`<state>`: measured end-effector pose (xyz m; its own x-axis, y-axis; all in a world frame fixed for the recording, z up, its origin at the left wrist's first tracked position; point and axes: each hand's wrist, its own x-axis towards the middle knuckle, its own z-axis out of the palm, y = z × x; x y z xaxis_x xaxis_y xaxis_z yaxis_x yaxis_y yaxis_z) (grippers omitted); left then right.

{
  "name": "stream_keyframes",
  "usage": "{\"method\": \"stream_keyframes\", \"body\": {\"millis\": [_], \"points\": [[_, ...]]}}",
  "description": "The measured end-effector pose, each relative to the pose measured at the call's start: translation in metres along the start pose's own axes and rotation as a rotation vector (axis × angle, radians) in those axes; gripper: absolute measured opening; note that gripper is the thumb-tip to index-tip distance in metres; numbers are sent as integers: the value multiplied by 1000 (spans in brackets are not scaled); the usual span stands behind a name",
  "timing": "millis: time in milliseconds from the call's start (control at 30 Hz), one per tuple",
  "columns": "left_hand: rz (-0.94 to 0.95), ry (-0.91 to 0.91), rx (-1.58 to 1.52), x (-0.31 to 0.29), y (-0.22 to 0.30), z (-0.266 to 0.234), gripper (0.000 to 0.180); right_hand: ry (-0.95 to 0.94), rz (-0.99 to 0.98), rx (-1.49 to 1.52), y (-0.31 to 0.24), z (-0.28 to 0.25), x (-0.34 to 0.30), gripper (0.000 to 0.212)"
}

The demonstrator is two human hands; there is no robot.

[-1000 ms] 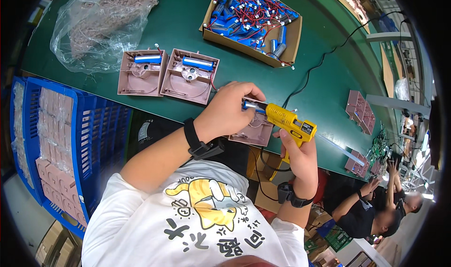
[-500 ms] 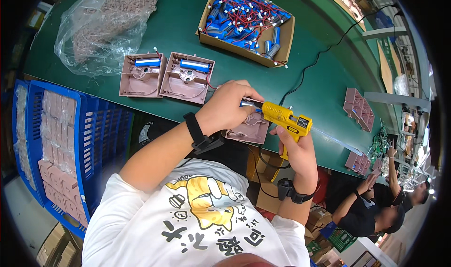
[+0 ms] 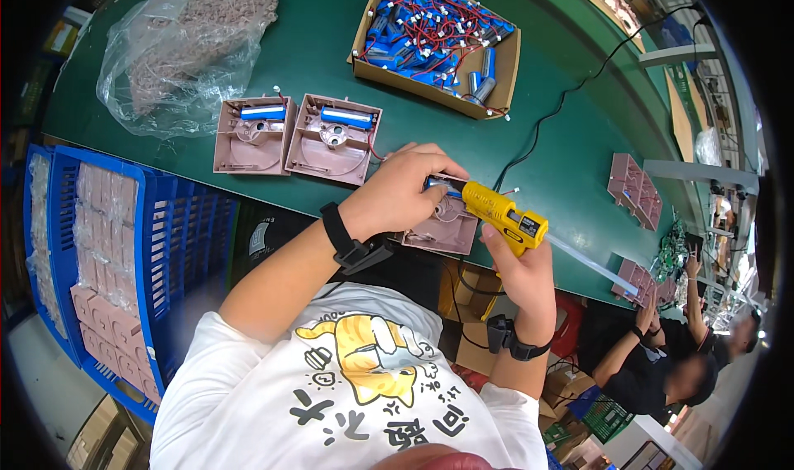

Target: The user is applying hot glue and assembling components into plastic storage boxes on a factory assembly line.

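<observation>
one pink housing [image 3: 441,235] lies just right of the left hand [image 3: 399,190], partly beneath its fingers; thumb and forefinger pinch a blue battery [image 3: 432,182] inside the housing's far side. the right hand [image 3: 526,273] is curled around a yellow glue gun [image 3: 500,210], right of the housing, its tip near the battery.

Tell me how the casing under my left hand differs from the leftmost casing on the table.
Your left hand partly covers the near casing; the leftmost casing is uncovered. The yellow glue gun points at the near casing, not the leftmost casing. Both are pink, open-topped, with a blue battery.
</observation>
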<state>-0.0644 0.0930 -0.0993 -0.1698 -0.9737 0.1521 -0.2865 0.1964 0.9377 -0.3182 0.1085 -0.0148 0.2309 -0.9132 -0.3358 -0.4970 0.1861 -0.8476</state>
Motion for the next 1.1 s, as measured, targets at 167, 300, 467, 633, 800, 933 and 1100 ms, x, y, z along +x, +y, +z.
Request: {"method": "stream_keyframes", "body": {"millis": [167, 300, 467, 633, 800, 933, 1100], "points": [[-15, -11, 11, 0, -1, -1, 33, 54, -113, -56, 0, 7, 5, 27], [31, 1, 21, -1, -2, 3, 34, 61, -89, -38, 7, 8, 10, 27], [-1, -14, 3, -4, -1, 1, 34, 89, -63, -69, -5, 10, 7, 28], [-2, -10, 27, -4, 0, 0, 35, 133, -65, 20, -5, 10, -8, 28], [19, -15, 20, -4, -2, 2, 38, 108, -146, -152, -14, 18, -3, 29], [18, -18, 5, -5, -1, 1, 40, 168, -194, -134, -19, 23, 0, 23], [4, -8, 15, -6, -1, 0, 41, 104, -156, -312, -23, 21, -1, 28]]}}
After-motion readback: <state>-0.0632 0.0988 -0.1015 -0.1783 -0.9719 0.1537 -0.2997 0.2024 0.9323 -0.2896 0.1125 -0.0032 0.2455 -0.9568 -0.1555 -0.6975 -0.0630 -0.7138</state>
